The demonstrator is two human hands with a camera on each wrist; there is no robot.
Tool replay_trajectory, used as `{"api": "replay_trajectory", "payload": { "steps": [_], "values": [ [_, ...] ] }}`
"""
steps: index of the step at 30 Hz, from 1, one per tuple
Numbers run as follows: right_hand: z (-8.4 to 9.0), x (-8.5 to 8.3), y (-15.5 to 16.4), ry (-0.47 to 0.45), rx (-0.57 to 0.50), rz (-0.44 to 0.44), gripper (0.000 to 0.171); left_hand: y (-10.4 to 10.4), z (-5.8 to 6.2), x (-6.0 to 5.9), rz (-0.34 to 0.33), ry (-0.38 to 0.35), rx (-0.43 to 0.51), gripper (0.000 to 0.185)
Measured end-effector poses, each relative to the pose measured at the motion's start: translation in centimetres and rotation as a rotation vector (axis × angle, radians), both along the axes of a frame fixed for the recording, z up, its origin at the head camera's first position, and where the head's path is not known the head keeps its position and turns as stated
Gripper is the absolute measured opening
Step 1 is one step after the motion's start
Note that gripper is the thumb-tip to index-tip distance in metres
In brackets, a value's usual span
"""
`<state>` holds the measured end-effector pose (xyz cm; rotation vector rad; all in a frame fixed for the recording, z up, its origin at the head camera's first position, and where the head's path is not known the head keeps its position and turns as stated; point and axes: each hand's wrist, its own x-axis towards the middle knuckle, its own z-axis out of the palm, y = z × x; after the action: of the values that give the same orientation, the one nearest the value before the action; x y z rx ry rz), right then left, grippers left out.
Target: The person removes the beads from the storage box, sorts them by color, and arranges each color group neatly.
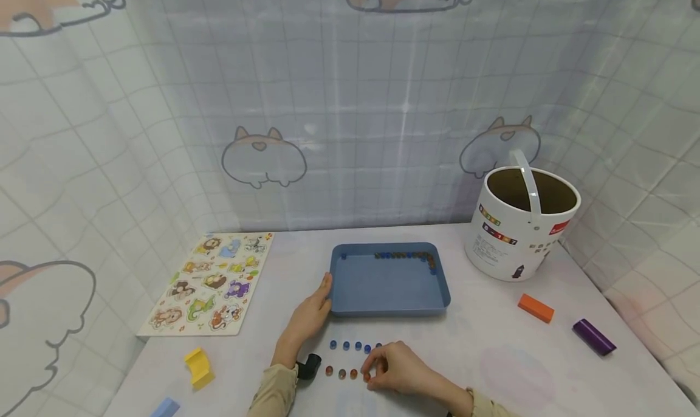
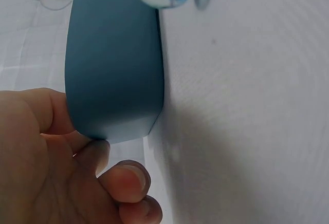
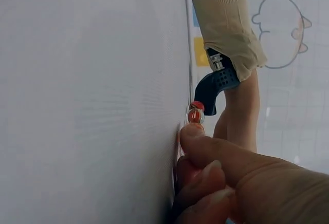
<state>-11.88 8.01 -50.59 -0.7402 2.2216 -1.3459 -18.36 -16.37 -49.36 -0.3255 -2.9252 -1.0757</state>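
Observation:
My left hand (image 1: pixel 308 317) lies along the left side of a blue tray (image 1: pixel 391 289), fingers touching its corner; in the left wrist view its lower fingertips stand apart from the tray wall (image 2: pixel 115 70). My right hand (image 1: pixel 401 368) pinches a red-orange marble (image 1: pixel 367 378) at the right end of a row of reddish marbles (image 1: pixel 353 374) on the table. Behind this row runs a row of blue marbles (image 1: pixel 346 345), the rightmost partly behind my right fingers. In the right wrist view, red marbles (image 3: pixel 195 115) line up beyond the thumb (image 3: pixel 193 134).
More marbles (image 1: pixel 388 255) line the tray's back right edge and corner. A white bucket (image 1: pixel 494 247) stands back right, near an orange block (image 1: pixel 536 308) and a purple block (image 1: pixel 593 337). At left lie an animal puzzle board (image 1: pixel 210 283), a yellow block (image 1: pixel 199 369) and a light blue block (image 1: pixel 165 407).

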Motion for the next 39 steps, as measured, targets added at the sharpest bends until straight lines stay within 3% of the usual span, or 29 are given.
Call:
{"api": "replay_trajectory", "payload": {
  "steps": [4, 7, 12, 16, 21, 27, 39],
  "values": [
    [0.9, -0.4, 0.5, -0.038, -0.032, 0.0, 0.022, 0.0, -0.2, 0.0, -0.001, -0.008, 0.0, 0.056],
    [2.7, -1.4, 0.8, -0.009, -0.034, -0.007, 0.026, 0.1, -0.2, 0.0, 0.005, -0.001, 0.001, 0.056],
    [5.8, -4.8, 0.9, 0.073, -0.029, -0.053, 0.027, 0.0, -0.1, 0.0, 0.018, 0.007, 0.001, 0.055],
    [6.8, -7.9, 0.4, 0.125, -0.041, -0.094, 0.026, 0.0, -0.1, 0.0, 0.014, 0.007, 0.011, 0.055],
    [6.0, -10.6, -0.8, 0.121, -0.02, -0.136, 0.029, 0.1, -0.1, 0.0, 0.009, 0.005, 0.009, 0.056],
    [4.6, -12.3, -2.6, 0.123, 0.008, -0.157, 0.03, 0.0, 0.1, 0.0, 0.007, 0.02, -0.001, 0.056],
    [2.5, -13.1, -6.2, 0.193, 0.041, -0.167, 0.021, -0.2, -0.1, -0.1, -0.003, 0.004, -0.01, 0.056]
  ]
}}
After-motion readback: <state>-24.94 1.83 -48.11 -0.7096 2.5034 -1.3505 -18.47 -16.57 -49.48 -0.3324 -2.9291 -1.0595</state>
